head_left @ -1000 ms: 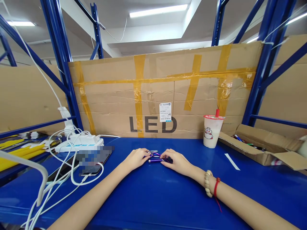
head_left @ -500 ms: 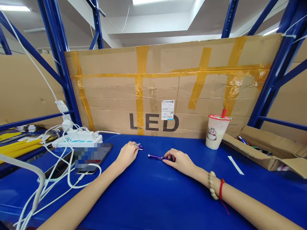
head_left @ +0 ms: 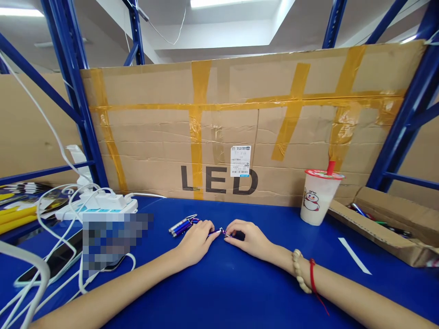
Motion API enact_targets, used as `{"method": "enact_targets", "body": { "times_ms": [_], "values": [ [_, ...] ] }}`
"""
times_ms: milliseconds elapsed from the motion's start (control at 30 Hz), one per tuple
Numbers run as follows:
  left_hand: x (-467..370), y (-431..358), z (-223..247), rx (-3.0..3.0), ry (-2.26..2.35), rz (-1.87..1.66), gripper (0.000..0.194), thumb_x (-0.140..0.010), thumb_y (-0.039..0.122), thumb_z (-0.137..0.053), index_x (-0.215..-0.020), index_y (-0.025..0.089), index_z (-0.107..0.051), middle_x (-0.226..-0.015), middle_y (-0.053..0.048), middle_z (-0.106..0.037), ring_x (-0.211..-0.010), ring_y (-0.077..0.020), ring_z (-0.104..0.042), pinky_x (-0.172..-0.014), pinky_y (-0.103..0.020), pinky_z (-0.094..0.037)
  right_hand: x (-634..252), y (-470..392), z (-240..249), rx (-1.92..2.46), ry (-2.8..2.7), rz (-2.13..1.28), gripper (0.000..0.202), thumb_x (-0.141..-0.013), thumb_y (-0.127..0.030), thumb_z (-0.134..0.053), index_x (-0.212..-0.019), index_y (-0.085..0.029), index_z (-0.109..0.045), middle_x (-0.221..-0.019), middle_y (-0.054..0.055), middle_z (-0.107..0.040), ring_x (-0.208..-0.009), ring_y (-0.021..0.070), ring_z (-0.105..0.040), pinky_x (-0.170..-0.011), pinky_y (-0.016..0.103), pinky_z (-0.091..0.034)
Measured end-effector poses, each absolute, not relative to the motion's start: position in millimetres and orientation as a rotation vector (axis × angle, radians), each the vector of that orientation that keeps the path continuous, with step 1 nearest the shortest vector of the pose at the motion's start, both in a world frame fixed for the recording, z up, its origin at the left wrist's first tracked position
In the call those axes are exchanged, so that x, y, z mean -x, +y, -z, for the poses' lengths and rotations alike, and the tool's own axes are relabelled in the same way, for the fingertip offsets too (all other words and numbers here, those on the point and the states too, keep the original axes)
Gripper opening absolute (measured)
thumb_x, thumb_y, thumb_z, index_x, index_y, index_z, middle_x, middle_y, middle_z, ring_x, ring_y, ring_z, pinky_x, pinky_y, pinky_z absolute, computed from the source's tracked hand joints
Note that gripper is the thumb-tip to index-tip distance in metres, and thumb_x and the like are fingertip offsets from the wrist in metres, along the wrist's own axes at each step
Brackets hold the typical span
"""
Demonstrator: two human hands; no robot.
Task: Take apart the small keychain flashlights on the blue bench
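My left hand (head_left: 196, 240) and my right hand (head_left: 247, 236) meet on the blue tabletop (head_left: 226, 288), and both pinch a small purple pen-like light (head_left: 219, 232) between their fingertips. The piece is mostly hidden by the fingers. Just left of my left hand lies a small bundle of purple and silver pen lights (head_left: 182, 225), loose on the table. A bead bracelet and a red string sit on my right wrist.
A taped cardboard sheet marked LED (head_left: 240, 132) stands behind. A lidded drink cup (head_left: 318, 197) is at the right, beside an open cardboard box (head_left: 387, 226) holding pens. A power strip (head_left: 98, 208), white cables and a phone (head_left: 51, 262) lie at the left.
My left hand laid a bundle of pen lights down at the left, then came back to the middle. Both hands now hold the single purple light together.
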State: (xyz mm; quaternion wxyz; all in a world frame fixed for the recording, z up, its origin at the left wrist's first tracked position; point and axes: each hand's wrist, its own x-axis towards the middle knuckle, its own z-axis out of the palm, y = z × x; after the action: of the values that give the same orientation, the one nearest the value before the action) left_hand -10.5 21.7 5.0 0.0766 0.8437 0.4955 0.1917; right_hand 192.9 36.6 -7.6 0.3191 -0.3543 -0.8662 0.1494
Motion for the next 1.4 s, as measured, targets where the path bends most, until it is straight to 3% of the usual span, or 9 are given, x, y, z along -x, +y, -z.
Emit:
{"method": "enact_targets", "body": {
  "times_ms": [267, 367, 467, 733, 833, 1033, 1233, 1400],
  "values": [
    [13.5, 21.3, 2.3, -2.401, 1.374, -0.752, 0.024, -0.095, 0.029, -0.025, -0.107, 0.018, -0.042, -0.108, -0.008, -0.054, -0.100, -0.0189, -0.051, -0.088, -0.034, -0.038, -181.0, 46.1, 3.9, 0.868, -1.984, -0.624, 0.025, -0.080, -0.040, -0.060, -0.086, -0.018, -0.070, -0.078, 0.003, -0.067, -0.064, 0.0122, -0.060, -0.052, 0.021, -0.045],
    [13.3, 18.7, 0.1, -2.423, 1.351, -0.766, 0.028, -0.095, 0.035, -0.023, -0.103, 0.020, -0.045, -0.104, -0.005, -0.055, -0.098, -0.0185, -0.051, -0.088, -0.034, -0.037, -181.5, 45.1, 5.1, 0.784, -1.964, -0.614, 0.024, -0.080, -0.038, -0.060, -0.085, -0.018, -0.071, -0.085, 0.005, -0.067, -0.068, 0.0127, -0.061, -0.045, 0.019, -0.044],
    [12.0, 16.0, -3.2, -2.395, 1.433, -0.730, 0.032, -0.094, 0.043, -0.024, -0.090, 0.019, -0.045, -0.094, -0.004, -0.056, -0.089, -0.0193, -0.053, -0.077, -0.032, -0.039, -178.9, 39.5, 6.5, 0.747, -1.973, -0.640, 0.024, -0.081, -0.038, -0.059, -0.086, -0.018, -0.072, -0.089, 0.006, -0.067, -0.072, 0.0137, -0.062, -0.042, 0.017, -0.044],
    [12.8, 13.4, -4.2, -2.474, 1.483, -0.791, 0.031, -0.094, 0.040, -0.024, -0.081, 0.019, -0.043, -0.083, -0.003, -0.060, -0.079, -0.0189, -0.056, -0.067, -0.028, -0.035, -163.7, 23.3, 10.3, 0.898, -1.810, -0.770, 0.042, -0.072, -0.046, -0.064, -0.099, -0.014, -0.069, -0.089, 0.008, -0.062, -0.063, 0.0117, -0.056, -0.041, 0.020, -0.047],
    [14.0, 11.1, -4.5, -2.477, 1.466, -0.797, 0.030, -0.094, 0.038, -0.024, -0.081, 0.019, -0.043, -0.080, -0.002, -0.060, -0.075, -0.0179, -0.057, -0.064, -0.026, -0.035, -162.9, 20.7, 10.3, 0.914, -1.898, -0.775, 0.043, -0.077, -0.047, -0.059, -0.101, -0.014, -0.067, -0.080, 0.006, -0.061, -0.059, 0.0114, -0.054, -0.043, 0.021, -0.046],
    [16.0, 9.3, -3.1, -2.538, 1.439, -0.785, 0.033, -0.095, 0.037, -0.019, -0.077, 0.019, -0.041, -0.074, -0.003, -0.058, -0.069, -0.0176, -0.056, -0.063, -0.026, -0.033, -163.3, 13.4, 10.2, 0.888, -2.214, -0.314, 0.031, -0.090, -0.038, -0.043, -0.082, -0.015, -0.062, -0.068, 0.002, -0.056, -0.060, 0.0106, -0.046, -0.059, 0.024, -0.038],
    [17.0, 9.1, -1.9, -2.584, 1.264, -0.767, 0.034, -0.094, 0.037, -0.019, -0.075, 0.018, -0.039, -0.071, -0.001, -0.054, -0.067, -0.0157, -0.054, -0.063, -0.026, -0.033, -163.6, 11.2, 9.5, 0.798, -2.250, -0.392, 0.029, -0.089, -0.033, -0.044, -0.066, -0.015, -0.045, -0.062, -0.001, -0.048, -0.056, 0.0080, -0.040, -0.055, 0.021, -0.033],
    [18.0, 8.4, -1.5, -2.543, 1.216, -0.758, 0.035, -0.094, 0.039, -0.018, -0.074, 0.018, -0.038, -0.069, -0.001, -0.051, -0.064, -0.0148, -0.050, -0.062, -0.026, -0.033, -165.5, 10.4, 9.7, 0.749, -2.234, -0.400, 0.028, -0.088, -0.031, -0.045, -0.066, -0.014, -0.046, -0.060, -0.002, -0.044, -0.054, 0.0069, -0.037, -0.054, 0.021, -0.031]
  ]
}}
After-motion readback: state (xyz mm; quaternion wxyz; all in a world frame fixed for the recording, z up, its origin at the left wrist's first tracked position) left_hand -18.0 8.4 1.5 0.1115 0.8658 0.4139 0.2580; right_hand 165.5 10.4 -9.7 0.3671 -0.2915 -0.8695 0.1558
